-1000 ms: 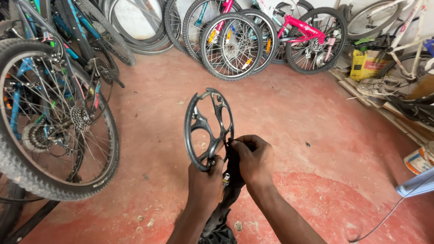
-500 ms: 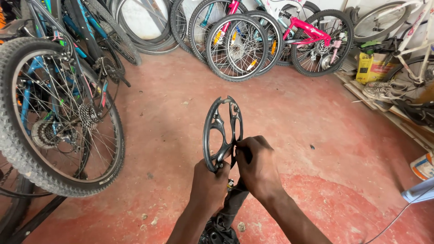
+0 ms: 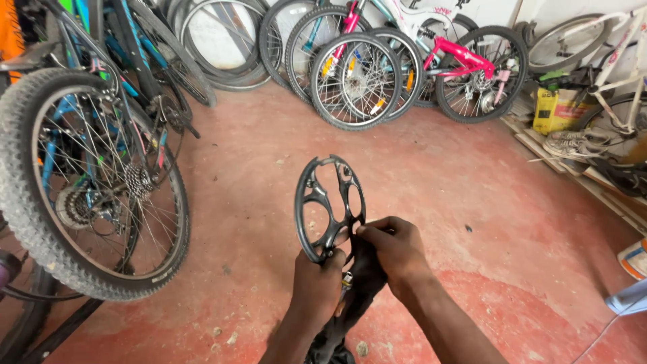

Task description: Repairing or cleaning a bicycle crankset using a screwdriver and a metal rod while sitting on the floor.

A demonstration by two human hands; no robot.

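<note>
My left hand (image 3: 317, 286) clenches the black chainring guard (image 3: 330, 205) at its near rim, right hand (image 3: 394, 253) pinches the black crank arm (image 3: 357, 290). Best I hold the guard steady, fingers off the spokes

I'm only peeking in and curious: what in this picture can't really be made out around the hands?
- Head view: the centre of the black chainring guard is covered by the left hand and right hand.
- The black crank arm runs off the bottom edge; its lower end is cut off.
- A small bright part between the hands is too small to identify.
- The big knobby wheel is cut off at the left edge.
</note>
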